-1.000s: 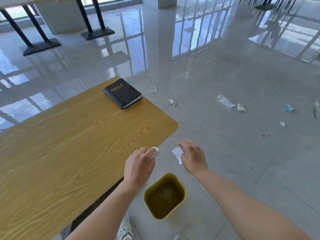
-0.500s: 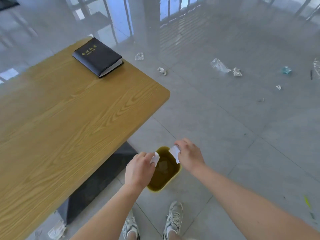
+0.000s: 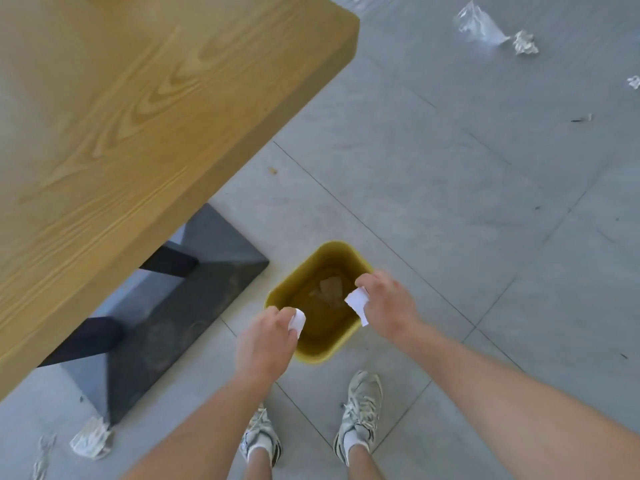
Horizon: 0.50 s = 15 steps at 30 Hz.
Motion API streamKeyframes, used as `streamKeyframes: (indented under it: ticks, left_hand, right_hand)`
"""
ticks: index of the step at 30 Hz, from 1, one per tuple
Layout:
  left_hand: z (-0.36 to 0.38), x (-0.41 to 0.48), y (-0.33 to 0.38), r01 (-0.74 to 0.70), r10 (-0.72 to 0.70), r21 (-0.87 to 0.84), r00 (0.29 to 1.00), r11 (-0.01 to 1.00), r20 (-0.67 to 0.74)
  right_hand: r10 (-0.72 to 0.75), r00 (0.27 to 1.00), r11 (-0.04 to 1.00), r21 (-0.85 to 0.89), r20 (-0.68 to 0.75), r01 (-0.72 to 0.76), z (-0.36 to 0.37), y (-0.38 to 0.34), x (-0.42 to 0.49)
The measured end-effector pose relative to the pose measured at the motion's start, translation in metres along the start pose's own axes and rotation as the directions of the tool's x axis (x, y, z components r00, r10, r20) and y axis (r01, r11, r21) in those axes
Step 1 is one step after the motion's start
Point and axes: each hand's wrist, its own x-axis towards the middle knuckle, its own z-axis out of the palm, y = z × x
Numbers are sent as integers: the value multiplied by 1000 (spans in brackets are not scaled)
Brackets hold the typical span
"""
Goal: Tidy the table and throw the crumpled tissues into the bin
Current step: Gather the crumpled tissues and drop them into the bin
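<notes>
An olive-yellow bin (image 3: 341, 346) stands on the grey floor just off the table's corner, with some brownish scrap at its bottom. My left hand (image 3: 265, 341) is closed around a white crumpled tissue (image 3: 298, 320) at the bin's near-left rim. Over the right rim, my right hand (image 3: 388, 306) grips a second white tissue (image 3: 356, 301). The wooden table (image 3: 138, 116) fills the upper left, and only bare top shows.
The table's dark metal base (image 3: 166, 317) sits left of the bin. A crumpled tissue (image 3: 91, 443) lies by its near corner. More litter lies far right: clear plastic wrap (image 3: 479, 26) and a paper ball (image 3: 524, 43). My sneakers (image 3: 360, 410) stand behind the bin.
My view has tilted down, so the black notebook left the frame. Both hands, still holding tissues, now sit over the bin's rim, which appears larger and nearer.
</notes>
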Motion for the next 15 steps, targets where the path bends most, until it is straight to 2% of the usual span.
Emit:
streamKeyframes:
  ticks: [7, 15]
  left_hand:
    - [59, 42, -5, -52, 49, 72, 998, 996, 33]
    - [105, 76, -14, -88, 80, 133, 995, 987, 60]
  right_hand:
    - [32, 999, 999, -1, -1, -32, 44, 27, 48]
    - [-35, 999, 997, -73, -30, 33, 76, 32, 93]
